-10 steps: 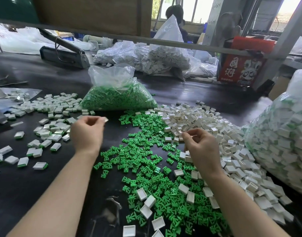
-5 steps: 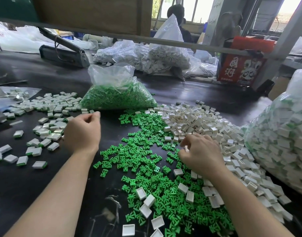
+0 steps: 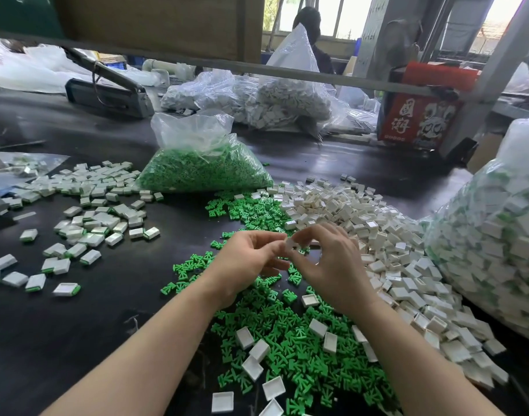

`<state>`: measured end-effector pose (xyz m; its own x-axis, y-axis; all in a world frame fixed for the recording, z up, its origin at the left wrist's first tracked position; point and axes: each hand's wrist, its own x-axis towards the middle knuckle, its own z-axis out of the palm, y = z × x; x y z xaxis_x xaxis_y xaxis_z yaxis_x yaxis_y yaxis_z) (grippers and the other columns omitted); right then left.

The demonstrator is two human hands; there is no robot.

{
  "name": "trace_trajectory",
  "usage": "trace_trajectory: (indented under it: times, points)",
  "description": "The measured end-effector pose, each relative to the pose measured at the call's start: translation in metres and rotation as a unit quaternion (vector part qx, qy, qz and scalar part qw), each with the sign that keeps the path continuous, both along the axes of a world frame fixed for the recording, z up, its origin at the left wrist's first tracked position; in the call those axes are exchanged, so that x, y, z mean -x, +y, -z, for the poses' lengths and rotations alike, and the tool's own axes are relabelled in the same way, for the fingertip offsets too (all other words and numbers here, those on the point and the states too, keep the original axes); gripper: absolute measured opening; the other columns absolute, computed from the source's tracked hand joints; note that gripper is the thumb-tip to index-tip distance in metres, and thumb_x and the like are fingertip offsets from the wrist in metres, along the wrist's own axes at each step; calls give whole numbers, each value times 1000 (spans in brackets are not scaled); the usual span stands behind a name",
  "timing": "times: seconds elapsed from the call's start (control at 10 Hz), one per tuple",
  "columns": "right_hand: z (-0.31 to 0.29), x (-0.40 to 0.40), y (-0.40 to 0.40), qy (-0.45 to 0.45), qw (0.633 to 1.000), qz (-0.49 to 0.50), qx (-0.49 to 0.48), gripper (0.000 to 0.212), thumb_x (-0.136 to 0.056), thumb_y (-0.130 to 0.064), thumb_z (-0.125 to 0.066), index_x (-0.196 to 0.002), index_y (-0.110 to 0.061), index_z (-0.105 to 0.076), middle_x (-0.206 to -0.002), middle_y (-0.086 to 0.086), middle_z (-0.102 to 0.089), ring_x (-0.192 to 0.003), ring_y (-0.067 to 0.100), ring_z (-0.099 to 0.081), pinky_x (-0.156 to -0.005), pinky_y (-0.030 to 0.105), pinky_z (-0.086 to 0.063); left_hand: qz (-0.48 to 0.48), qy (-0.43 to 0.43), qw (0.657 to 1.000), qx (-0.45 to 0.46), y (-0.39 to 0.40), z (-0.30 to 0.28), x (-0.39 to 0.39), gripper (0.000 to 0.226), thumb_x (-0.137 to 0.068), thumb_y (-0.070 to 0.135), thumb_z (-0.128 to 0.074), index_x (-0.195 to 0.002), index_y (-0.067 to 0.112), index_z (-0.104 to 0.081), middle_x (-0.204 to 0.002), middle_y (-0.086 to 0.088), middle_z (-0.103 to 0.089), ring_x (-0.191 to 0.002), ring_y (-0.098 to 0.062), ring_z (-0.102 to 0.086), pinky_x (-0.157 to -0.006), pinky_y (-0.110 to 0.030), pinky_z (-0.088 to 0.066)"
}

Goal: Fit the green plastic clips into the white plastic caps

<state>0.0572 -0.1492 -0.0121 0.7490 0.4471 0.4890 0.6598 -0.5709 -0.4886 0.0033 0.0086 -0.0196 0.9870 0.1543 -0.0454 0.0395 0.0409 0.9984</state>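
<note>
My right hand [image 3: 326, 262] pinches 1 white cap [image 3: 292, 243] between thumb and forefinger, raised above the loose green clips [image 3: 290, 334]. My left hand [image 3: 248, 259] comes in against it, fingers curled toward the cap; I cannot tell whether a clip sits between those fingertips, since they hide whatever is there.

The risk I see starts here. If a clip is in my left hand and I press it in crooked, I judge it will jam on the cap's rim or spring away into the heap. The cap is held only at its edges, so a hard push could flip it out of my pinch and drop it among the clips below, where several stray caps already lie.

Farther out, the pile of empty white caps [image 3: 377, 229] borders the clips on my right, and the finished pieces [image 3: 89, 205] are spread on the dark counter [image 3: 77, 340] to my left. A careless toss could land a finished piece back among the empties. The bag of green clips [image 3: 203, 169] stands behind, and a bulging bag of assembled caps [image 3: 491, 247] crowds the counter's right edge.
</note>
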Motion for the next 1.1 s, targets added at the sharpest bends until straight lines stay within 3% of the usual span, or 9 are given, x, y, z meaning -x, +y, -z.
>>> trace_trajectory:
  times: [0.1,0.2,0.3,0.4,0.5,0.7,0.8,1.0,1.1]
  points:
    - [3,1,2,2,1000,-7,-1,19,-85,-44,-69,-96,-29,-69,-90,-17,-64,-93,9,-57,-85,34,-41,-4,0,1000,24,1,-3,1,17,-92,10,-64,-107,5,-71,-82,-7,-76,-70,-14,-72,-60,-21,-55]
    - [6,-2,0,15,998,19,57,29,-83,-48,-69,-107,-32,-65,-94,-17,-63,-98,10,-55,-81,29,-36,-29,3,999,15,4,-3,1,13,-94,8,-61,-103,7,-70,-82,-6,-76,-71,-13,-71,-58,-19,-53]
    - [9,-3,-2,33,980,43,190,44,-84,-60,-60,-118,-32,-61,-112,-12,-60,-113,15,-48,-92,34,-37,-50,-2,999,17,9,-1,1,11,-93,7,-64,-101,9,-71,-84,-8,-76,-73,-14,-72,-59,-19,-53]
    - [9,-3,-2,63,973,36,218,40,-85,-61,-59,-116,-37,-62,-115,-12,-60,-117,16,-47,-100,40,-36,-44,-9,999,18,11,-1,1,10,-90,7,-68,-97,12,-73,-85,-10,-76,-76,-17,-73,-60,-22,-55]
    - [7,-2,-2,58,978,23,201,26,-86,-52,-63,-109,-38,-64,-104,-15,-65,-107,13,-53,-92,36,-37,-37,-13,999,13,11,-1,0,10,-86,7,-71,-93,14,-73,-88,-12,-76,-77,-19,-73,-64,-25,-58]
    - [8,0,1,59,976,31,209,33,-89,-48,-60,-119,-35,-58,-113,-13,-64,-113,16,-51,-99,38,-38,-45,-16,999,-17,12,0,0,14,-79,4,-79,-88,6,-69,-80,-8,-76,-71,-16,-72,-56,-21,-54]
    - [9,0,2,47,976,25,210,31,-91,-47,-58,-119,-35,-60,-112,-14,-61,-111,15,-51,-99,37,-37,-50,-30,994,-96,14,2,0,15,-74,6,-83,-81,10,-70,-79,-5,-76,-65,-9,-67,-57,-22,-51]
    - [10,1,-1,44,977,23,208,28,-92,-48,-56,-118,-37,-62,-110,-16,-63,-110,12,-52,-98,36,-35,-57,6,928,-368,17,7,2,19,-68,33,-88,-72,26,-71,-70,16,-71,-61,10,-58,-63,-21,-46]
    - [4,-1,-6,32,981,35,189,26,-95,-45,-53,-117,-35,-63,-108,-16,-66,-108,10,-54,-94,34,-37,-70,-20,896,-438,13,-1,7,21,-75,47,-79,-77,29,-70,-78,17,-69,-60,7,-52,-60,-21,-39]
